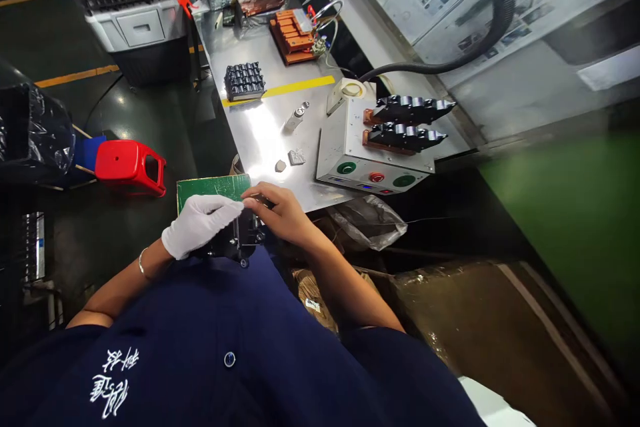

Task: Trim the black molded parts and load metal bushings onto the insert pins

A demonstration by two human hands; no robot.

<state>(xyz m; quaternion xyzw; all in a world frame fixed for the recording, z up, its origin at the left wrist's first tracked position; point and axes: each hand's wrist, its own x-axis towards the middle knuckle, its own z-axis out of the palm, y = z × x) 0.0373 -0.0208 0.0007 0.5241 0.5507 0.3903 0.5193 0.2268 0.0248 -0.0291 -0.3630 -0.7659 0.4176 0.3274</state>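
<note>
Close to my body, a black plastic part (246,233) with small metal pins or rollers shows below my hands. My left hand (203,223), in a white glove, lies over its upper left side, fingers pressed together on it. Bare, my right hand (283,213) is closed in a pinch at the part's top edge, its fingertips meeting the gloved ones. Whatever small thing sits between these fingertips is hidden. Behind the gloved hand is a green board (215,187) with a worn edge, touching or just beside the metal table (270,140).
On the table stand a white machine (375,147) carrying black ribbed parts (407,137), a small bottle (296,119), a grey block (297,157), a black ribbed part (245,82) and an orange fixture (295,37). A red stool (130,167) is on the floor at left.
</note>
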